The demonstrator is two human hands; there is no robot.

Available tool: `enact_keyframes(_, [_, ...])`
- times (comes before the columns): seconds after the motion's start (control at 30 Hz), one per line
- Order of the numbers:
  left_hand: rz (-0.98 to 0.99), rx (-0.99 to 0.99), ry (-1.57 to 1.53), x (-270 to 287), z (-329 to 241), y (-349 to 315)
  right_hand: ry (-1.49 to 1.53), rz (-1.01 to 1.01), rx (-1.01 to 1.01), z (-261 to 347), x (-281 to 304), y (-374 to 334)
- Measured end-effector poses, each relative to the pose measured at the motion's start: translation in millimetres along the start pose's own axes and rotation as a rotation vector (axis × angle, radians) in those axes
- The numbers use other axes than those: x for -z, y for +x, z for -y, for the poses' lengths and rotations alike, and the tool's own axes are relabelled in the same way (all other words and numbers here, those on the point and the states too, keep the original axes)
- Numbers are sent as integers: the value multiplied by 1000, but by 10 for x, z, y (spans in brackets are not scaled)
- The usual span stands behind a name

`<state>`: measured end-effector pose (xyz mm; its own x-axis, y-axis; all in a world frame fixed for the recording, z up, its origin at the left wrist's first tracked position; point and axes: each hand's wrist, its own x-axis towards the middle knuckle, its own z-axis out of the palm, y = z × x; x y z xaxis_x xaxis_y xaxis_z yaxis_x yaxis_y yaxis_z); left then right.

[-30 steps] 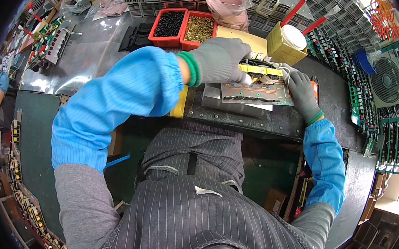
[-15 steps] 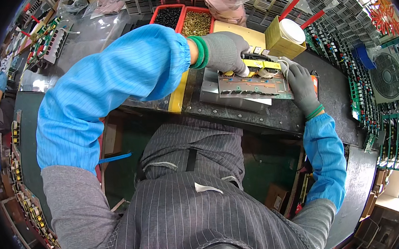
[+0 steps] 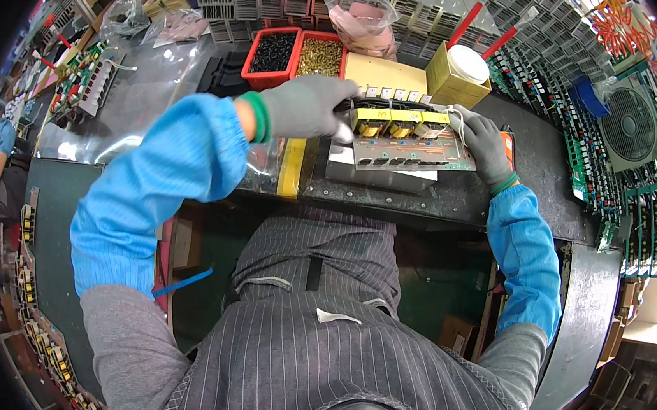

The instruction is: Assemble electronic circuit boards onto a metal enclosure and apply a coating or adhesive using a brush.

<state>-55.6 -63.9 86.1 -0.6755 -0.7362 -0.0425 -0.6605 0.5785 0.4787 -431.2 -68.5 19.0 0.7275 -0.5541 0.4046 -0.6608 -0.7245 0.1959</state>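
Circuit board [image 3: 417,150]: lying at about 2 o'clock from mid-view, on a grey block [image 3: 381,178] atop the dark bench [image 3: 543,159]
Yellow-topped transformers [image 3: 401,115]: lined up across the board, from 9 towards 3 o'clock
Left hand [image 3: 304,107]: bent at the board's 10 o'clock end, just beside the transformer row; cannot tell whether pinching anything
Right hand [image 3: 484,147]: curled over the 3 o'clock edge, gripping the board beside a white cord [image 3: 459,123]
Red bins [image 3: 267,78]: near 10 o'clock of the board, filled with small black and brass-coloured parts
Step in hand: judged as handwork at the row's left end, with the board steadied from the right
Next move: probably calls for keeping that right-side grip firm and left fingertips clear of neighbouring components
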Motion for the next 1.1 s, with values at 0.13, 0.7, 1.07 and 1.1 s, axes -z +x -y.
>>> enact_keyframes(0.13, [-156,108,89,-139,48,-107,-97,-73,19,41,-12,13])
enact_keyframes(0.7, [-350,-297,136,-39,106,-71,977,-405,-885,1011,734,-320])
enact_keyframes(1.07, [-238,-93,-174,-412,274,-200,1605,-406,-1180,880,487,-299])
enact_keyframes(1.1, [-240,-91,-177,-431,303,-193,1604,-401,-1181,888,479,-288])
